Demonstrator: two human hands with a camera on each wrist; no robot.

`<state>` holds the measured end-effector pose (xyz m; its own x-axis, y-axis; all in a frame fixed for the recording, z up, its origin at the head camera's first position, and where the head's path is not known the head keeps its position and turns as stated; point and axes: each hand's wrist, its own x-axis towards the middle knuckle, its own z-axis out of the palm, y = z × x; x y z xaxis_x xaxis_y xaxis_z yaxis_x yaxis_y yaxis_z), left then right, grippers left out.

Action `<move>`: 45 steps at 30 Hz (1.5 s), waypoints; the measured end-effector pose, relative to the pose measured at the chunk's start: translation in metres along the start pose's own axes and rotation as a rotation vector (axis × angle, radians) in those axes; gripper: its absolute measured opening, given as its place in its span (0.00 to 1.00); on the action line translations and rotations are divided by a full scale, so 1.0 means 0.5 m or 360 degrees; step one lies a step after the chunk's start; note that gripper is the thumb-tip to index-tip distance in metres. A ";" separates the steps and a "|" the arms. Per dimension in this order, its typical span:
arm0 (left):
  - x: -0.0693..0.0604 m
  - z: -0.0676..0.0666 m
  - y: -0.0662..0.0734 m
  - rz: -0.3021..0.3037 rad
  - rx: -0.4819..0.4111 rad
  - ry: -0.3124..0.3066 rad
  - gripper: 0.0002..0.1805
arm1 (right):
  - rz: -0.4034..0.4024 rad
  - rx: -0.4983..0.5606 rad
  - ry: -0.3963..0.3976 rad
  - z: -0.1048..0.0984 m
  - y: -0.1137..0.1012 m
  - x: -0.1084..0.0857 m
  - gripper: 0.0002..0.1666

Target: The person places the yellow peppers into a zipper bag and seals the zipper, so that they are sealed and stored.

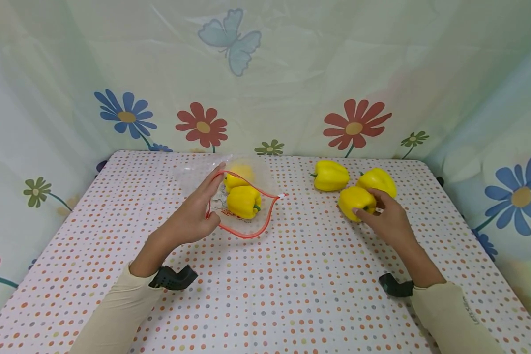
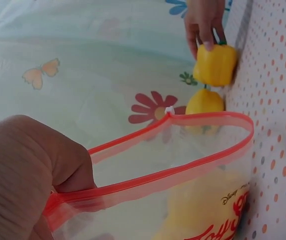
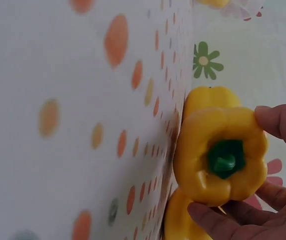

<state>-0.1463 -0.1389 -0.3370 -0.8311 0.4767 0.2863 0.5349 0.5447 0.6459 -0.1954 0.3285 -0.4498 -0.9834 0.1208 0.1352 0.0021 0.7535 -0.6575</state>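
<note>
My left hand (image 1: 188, 216) grips the rim of a clear plastic zip bag (image 1: 248, 236) with a red zip edge and a white slider. The bag lies with its mouth spread toward the right and front. Two yellow bell peppers are inside: one (image 1: 242, 201) near the mouth, another (image 1: 236, 177) behind it, seen through the plastic. My right hand (image 1: 391, 219) holds a yellow bell pepper (image 3: 192, 150) between thumb and fingers, its green stem facing the right wrist camera. Just behind it on the table are two more yellow bell peppers, one at left (image 1: 332, 176) and one at right (image 1: 382, 182).
A table (image 1: 265, 295) with a dotted cover spreads under everything. Flower-printed curtains (image 1: 274, 98) hang behind it and at both sides. A dark wrist device (image 1: 174, 278) is on the left wrist, and another dark device (image 1: 396, 285) is on the right.
</note>
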 end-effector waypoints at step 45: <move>0.001 0.006 0.004 0.0044 -0.0043 -0.0025 0.48 | -0.0739 0.0811 -0.0548 -0.002 -0.387 -0.139 0.37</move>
<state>-0.1454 -0.1354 -0.3377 -0.8134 0.5023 0.2933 0.5533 0.5124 0.6568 -0.1274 0.1750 -0.3314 -0.8642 -0.4060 0.2973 -0.4263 0.2768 -0.8612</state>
